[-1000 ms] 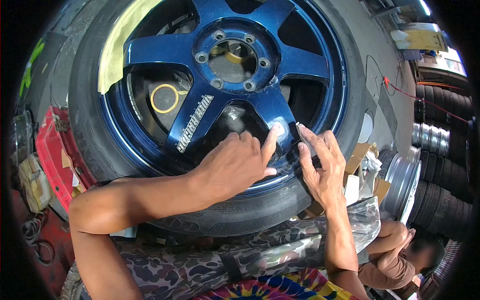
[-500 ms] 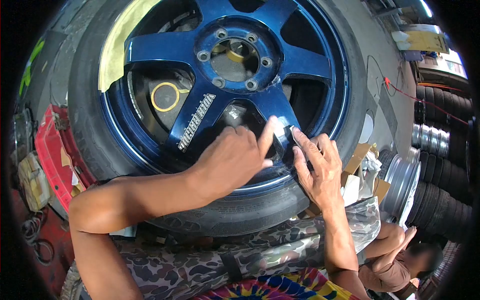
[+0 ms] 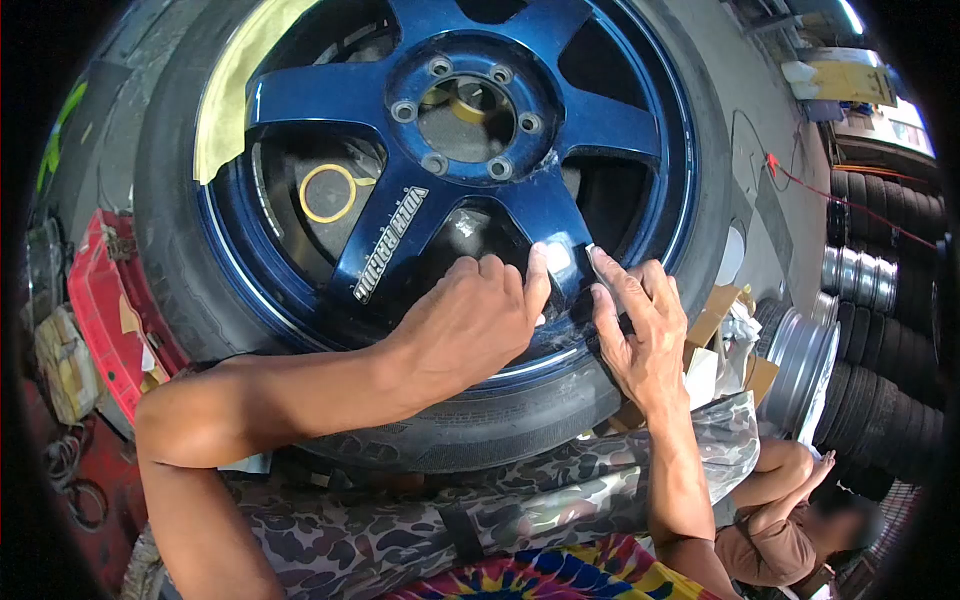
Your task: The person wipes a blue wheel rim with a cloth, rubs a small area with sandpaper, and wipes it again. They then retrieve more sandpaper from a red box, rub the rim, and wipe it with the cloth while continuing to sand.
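Note:
A blue six-spoke wheel rim (image 3: 320, 95) lies inside a black tyre (image 3: 175, 200). My left hand (image 3: 465, 315) rests at the left edge of the lower right spoke (image 3: 545, 205), index finger extended on it, thumb apart and the other fingers curled; nothing shows in it. My right hand (image 3: 645, 330) is at the same spoke's right edge, with a small thin pale piece (image 3: 592, 250) at the index fingertip, mostly hidden. White lettering (image 3: 390, 245) marks the neighbouring spoke. Yellow masking paper (image 3: 222, 110) covers the rim's upper left, and a tape roll (image 3: 328, 193) shows between spokes.
A red part (image 3: 105, 300) stands at the left. Cardboard (image 3: 712, 315), a silver rim (image 3: 800, 350) and stacked tyres (image 3: 860, 410) are at the right. A red cable (image 3: 815, 188) crosses the upper right. Another person (image 3: 780, 540) sits at the lower right.
My left index finger and thumb have come closer together beside the spoke. My right fingertips have shifted slightly up and right along its edge with the pale piece.

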The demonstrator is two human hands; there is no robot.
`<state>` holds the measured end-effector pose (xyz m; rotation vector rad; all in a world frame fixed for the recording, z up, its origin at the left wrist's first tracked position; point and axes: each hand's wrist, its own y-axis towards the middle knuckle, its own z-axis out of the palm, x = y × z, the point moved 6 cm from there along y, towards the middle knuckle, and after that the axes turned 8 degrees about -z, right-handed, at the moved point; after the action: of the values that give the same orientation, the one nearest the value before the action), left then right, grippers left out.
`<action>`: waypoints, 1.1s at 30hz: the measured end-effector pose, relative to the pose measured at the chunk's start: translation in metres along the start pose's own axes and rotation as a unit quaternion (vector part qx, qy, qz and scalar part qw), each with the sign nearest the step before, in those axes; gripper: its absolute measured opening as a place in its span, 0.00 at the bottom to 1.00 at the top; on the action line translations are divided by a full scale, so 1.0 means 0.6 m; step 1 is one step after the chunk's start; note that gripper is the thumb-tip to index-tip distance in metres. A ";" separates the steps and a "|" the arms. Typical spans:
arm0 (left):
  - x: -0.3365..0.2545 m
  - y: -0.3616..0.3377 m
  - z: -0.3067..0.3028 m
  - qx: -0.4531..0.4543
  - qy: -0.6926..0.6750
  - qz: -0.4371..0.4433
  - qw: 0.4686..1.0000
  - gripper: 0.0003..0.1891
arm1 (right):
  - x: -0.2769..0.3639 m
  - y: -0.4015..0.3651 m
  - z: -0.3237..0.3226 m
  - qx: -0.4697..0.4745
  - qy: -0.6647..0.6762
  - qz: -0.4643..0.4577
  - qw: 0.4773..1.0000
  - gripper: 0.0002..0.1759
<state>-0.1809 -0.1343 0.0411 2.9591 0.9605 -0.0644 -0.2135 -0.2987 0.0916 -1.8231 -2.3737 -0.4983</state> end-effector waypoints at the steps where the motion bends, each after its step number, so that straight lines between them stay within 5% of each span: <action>1: -0.005 -0.001 0.001 -0.010 -0.012 0.008 1.000 0.32 | 0.001 0.000 0.000 0.000 0.000 -0.001 1.000 0.23; 9: -0.015 -0.005 -0.006 -0.031 -0.061 0.037 0.997 0.30 | 0.005 0.001 0.000 -0.001 0.006 -0.001 1.000 0.22; 17: 0.021 0.008 -0.005 -0.024 0.003 -0.036 0.999 0.29 | 0.003 0.000 -0.001 -0.010 0.006 -0.010 1.000 0.22; 21: 0.025 0.010 0.004 0.015 -0.073 -0.051 0.996 0.33 | 0.005 0.001 -0.004 -0.008 0.001 -0.008 1.000 0.22; 31: -0.005 0.000 -0.001 0.003 -0.089 0.062 0.994 0.37 | 0.001 -0.005 0.000 0.000 0.011 -0.002 1.000 0.23; 33: 0.004 0.004 0.002 0.023 -0.064 0.020 0.998 0.36 | 0.004 -0.005 0.001 0.005 0.005 -0.021 1.000 0.23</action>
<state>-0.1775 -0.1347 0.0398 2.9711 0.8964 -0.2746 -0.2167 -0.2966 0.0910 -1.7653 -2.4091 -0.4963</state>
